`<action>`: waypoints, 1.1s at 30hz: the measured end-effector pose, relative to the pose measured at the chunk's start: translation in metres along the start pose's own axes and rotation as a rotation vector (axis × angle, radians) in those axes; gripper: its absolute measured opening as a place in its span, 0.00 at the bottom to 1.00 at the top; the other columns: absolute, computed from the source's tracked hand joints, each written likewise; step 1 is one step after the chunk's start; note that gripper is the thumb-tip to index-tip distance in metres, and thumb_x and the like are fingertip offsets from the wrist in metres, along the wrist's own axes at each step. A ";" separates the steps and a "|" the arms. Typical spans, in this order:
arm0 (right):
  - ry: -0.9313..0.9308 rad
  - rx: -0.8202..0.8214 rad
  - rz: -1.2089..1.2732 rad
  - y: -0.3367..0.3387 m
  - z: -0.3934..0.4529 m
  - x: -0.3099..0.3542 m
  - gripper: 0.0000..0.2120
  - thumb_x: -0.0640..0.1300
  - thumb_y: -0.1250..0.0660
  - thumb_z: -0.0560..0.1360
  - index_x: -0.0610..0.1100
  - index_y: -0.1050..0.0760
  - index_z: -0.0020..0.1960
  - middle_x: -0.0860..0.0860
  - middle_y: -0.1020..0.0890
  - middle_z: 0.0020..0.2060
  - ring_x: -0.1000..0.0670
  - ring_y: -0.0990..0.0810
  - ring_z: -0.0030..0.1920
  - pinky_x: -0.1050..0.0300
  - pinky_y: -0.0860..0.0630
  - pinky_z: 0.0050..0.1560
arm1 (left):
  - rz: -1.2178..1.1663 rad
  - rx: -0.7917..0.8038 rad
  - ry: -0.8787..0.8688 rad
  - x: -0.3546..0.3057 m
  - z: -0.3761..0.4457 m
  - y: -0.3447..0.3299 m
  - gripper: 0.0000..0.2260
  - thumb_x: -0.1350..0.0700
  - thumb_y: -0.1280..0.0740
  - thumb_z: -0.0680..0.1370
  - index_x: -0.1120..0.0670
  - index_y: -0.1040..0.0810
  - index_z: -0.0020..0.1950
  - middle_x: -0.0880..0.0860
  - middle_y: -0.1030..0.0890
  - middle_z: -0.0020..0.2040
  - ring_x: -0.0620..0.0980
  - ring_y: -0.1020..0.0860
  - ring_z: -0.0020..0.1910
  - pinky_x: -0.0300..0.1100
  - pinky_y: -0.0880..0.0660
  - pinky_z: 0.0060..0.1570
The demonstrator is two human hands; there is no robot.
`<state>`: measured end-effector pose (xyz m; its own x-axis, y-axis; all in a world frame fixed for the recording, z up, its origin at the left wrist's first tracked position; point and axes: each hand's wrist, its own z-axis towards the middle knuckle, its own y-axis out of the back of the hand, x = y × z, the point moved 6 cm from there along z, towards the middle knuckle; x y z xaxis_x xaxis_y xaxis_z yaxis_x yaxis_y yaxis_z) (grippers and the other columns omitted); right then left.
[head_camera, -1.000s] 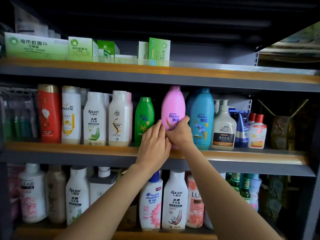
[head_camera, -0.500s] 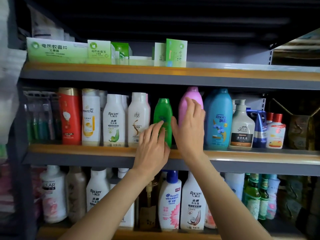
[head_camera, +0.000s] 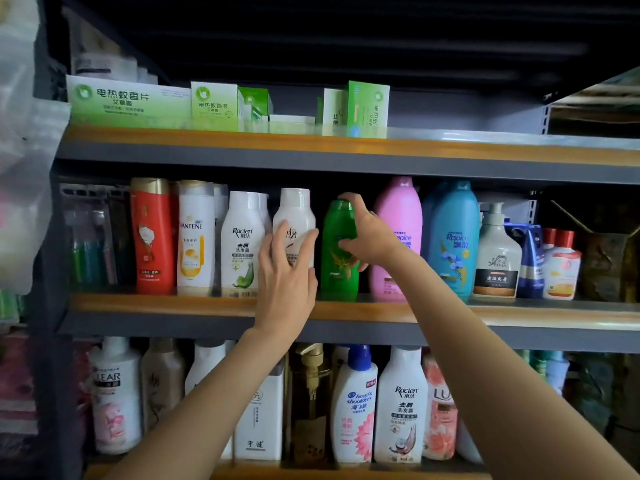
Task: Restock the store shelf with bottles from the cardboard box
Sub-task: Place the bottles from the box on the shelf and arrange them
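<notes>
Head view: green bottle (head_camera: 339,251) upright at front edge of middle shelf (head_camera: 519,315), between white bottle (head_camera: 294,225) and pink bottle (head_camera: 398,233). Right hand (head_camera: 367,233) grasps its upper body; left hand (head_camera: 285,282) released, fingers spread before white bottle. Judged rigid plastic, moderately heavy, glossy, slippery; hold mid-body.

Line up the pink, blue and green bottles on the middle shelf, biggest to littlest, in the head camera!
1. Blue Rejoice bottle and pink Rejoice bottle: these look alike in size, so no ranking between them.
2. Green bottle: clearly the smallest.
</notes>
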<state>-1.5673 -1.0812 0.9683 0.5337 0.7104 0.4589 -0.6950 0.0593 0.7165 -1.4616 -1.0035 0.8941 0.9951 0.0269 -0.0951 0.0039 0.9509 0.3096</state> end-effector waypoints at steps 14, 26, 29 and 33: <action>-0.125 -0.298 -0.448 -0.021 -0.012 0.016 0.38 0.51 0.34 0.73 0.46 0.53 0.75 0.41 0.35 0.61 0.42 0.21 0.45 0.54 0.34 0.35 | 0.025 -0.071 0.093 -0.003 0.000 -0.003 0.32 0.61 0.28 0.70 0.55 0.38 0.70 0.63 0.41 0.68 0.66 0.28 0.61 0.54 0.25 0.55; -0.126 -0.274 -0.402 -0.023 -0.013 0.018 0.40 0.49 0.35 0.74 0.46 0.56 0.76 0.41 0.35 0.61 0.44 0.30 0.36 0.54 0.33 0.34 | 0.043 -0.039 0.163 0.001 0.001 -0.007 0.34 0.59 0.25 0.67 0.54 0.38 0.69 0.60 0.42 0.67 0.67 0.28 0.59 0.57 0.23 0.52; -0.087 -0.339 -0.386 -0.014 -0.023 0.023 0.39 0.51 0.37 0.75 0.45 0.57 0.76 0.41 0.36 0.62 0.42 0.24 0.39 0.54 0.32 0.34 | 0.089 -0.059 0.128 -0.008 0.001 0.004 0.33 0.59 0.25 0.67 0.54 0.36 0.69 0.61 0.37 0.67 0.65 0.28 0.60 0.57 0.25 0.52; 0.023 -0.563 -0.278 0.020 -0.054 0.011 0.25 0.47 0.39 0.75 0.44 0.40 0.70 0.44 0.33 0.59 0.40 0.24 0.49 0.54 0.35 0.34 | 0.036 -0.127 -0.041 -0.053 0.008 0.019 0.25 0.62 0.34 0.70 0.55 0.34 0.66 0.61 0.30 0.65 0.61 0.27 0.59 0.53 0.27 0.53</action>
<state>-1.6014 -1.0342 0.9590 0.7245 0.6300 0.2795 -0.6826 0.5995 0.4179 -1.5132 -0.9895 0.9121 0.9976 0.0518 -0.0470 -0.0420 0.9809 0.1900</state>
